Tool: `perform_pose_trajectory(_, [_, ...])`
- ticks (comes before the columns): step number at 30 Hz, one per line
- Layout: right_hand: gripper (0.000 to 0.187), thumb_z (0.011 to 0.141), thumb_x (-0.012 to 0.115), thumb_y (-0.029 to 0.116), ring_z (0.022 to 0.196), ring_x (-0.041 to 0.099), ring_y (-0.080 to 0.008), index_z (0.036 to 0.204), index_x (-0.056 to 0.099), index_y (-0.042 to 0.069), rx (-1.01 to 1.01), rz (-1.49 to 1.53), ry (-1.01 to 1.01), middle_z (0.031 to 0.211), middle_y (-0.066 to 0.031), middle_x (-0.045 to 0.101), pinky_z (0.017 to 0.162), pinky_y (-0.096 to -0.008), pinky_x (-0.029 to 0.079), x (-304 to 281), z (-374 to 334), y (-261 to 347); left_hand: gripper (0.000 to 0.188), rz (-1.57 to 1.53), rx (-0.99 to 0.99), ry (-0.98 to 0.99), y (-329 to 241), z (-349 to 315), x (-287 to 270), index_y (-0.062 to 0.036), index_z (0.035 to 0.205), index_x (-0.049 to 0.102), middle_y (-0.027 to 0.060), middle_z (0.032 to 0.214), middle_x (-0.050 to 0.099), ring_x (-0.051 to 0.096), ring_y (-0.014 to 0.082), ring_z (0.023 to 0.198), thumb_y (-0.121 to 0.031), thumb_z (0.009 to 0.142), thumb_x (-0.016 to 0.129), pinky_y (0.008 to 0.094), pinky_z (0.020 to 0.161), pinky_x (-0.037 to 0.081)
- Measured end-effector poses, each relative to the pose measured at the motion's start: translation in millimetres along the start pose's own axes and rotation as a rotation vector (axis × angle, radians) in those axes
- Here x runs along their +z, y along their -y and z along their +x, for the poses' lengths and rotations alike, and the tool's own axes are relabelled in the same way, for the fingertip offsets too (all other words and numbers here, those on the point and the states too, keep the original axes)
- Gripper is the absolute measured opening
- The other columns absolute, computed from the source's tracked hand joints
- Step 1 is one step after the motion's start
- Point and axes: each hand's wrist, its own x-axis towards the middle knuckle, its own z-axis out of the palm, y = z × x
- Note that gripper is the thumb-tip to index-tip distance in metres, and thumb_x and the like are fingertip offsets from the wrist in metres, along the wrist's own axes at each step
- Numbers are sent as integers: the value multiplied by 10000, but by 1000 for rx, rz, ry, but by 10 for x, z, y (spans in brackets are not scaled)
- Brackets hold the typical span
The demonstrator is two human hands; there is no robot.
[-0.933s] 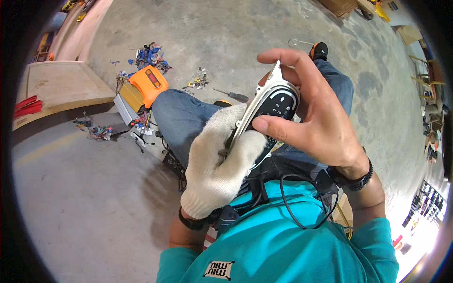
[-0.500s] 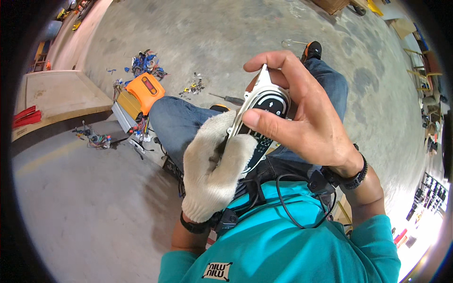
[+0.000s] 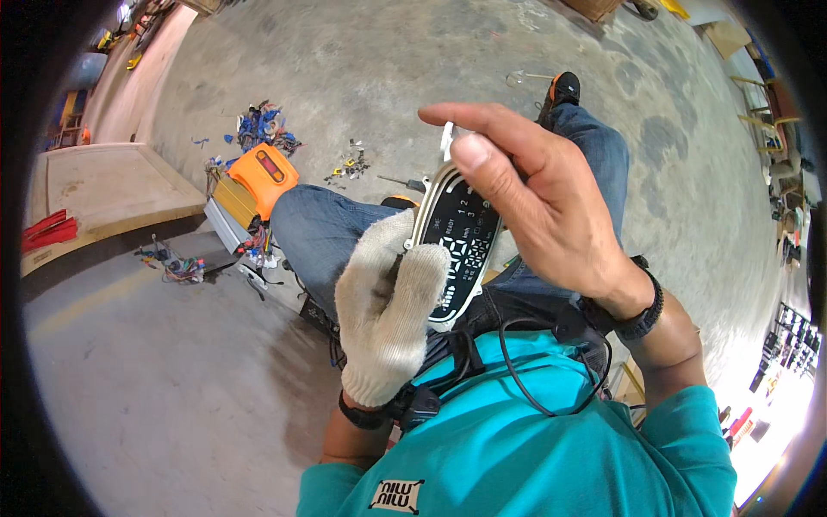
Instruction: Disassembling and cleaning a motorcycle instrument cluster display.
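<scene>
An oval instrument display panel (image 3: 465, 233) with a black face, white segments and a pale rim stands tilted above my lap. My left hand (image 3: 379, 302), in a cream knitted glove, is closed around its lower left side, thumb on the front. My bare right hand (image 3: 551, 198) is at the panel's upper end, thumb bent and index finger stretched past it. A small white plastic tip (image 3: 447, 142) shows beside that thumb; whether it joins the rim is hidden. The right hand's other fingers are behind the panel.
On the floor to the left lie an orange plastic cover (image 3: 263, 181), a wire bundle (image 3: 181, 264) and blue connector scraps (image 3: 263, 127). A screwdriver (image 3: 403, 183) lies beyond my knee. At far left, red strips (image 3: 49, 231) rest on a wooden board (image 3: 112, 185).
My right thumb has moved off the panel's face up to its top end, uncovering more of the display. The panel has turned to face me more and shifted slightly left.
</scene>
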Motion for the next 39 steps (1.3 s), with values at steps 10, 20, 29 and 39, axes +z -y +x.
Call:
perform_pose_trajectory(10, [722, 944, 721, 167, 1163, 612, -172, 1547, 354, 10, 106, 363, 180, 1284, -98, 605, 997, -350, 518, -36, -70, -40, 493, -310, -127, 4, -70, 57, 18, 72, 1275, 554, 95, 1058, 687, 663, 91, 847, -363, 1045, 587, 236, 696, 554])
perform_pose_trajectory(20, [768, 898, 766, 85, 1195, 594, -169, 1549, 363, 26, 70, 292, 203, 1347, -89, 565, 1025, -349, 507, -44, -48, -64, 396, -239, -61, -14, -27, 59, 51, 46, 1271, 565, 79, 1071, 679, 643, 74, 839, -215, 997, 684, 219, 705, 529])
perform_pose_trajectory(29, [553, 995, 664, 93, 1117, 611, -124, 1499, 453, 10, 110, 466, 161, 1198, -71, 660, 984, -300, 509, -23, -51, -57, 369, -144, -35, 30, -54, 53, -2, 42, 1239, 593, 56, 1028, 673, 627, 74, 838, -187, 975, 710, 227, 698, 522])
perform_pose_trajectory(39, [290, 1063, 581, 229, 785, 566, -24, 1175, 680, -19, 143, 456, 2, 875, 17, 670, 680, -218, 482, 31, 32, -190, 502, -134, -99, -18, -45, 14, 67, 63, 1236, 588, 95, 955, 691, 664, 121, 761, -392, 1026, 609, 249, 648, 547])
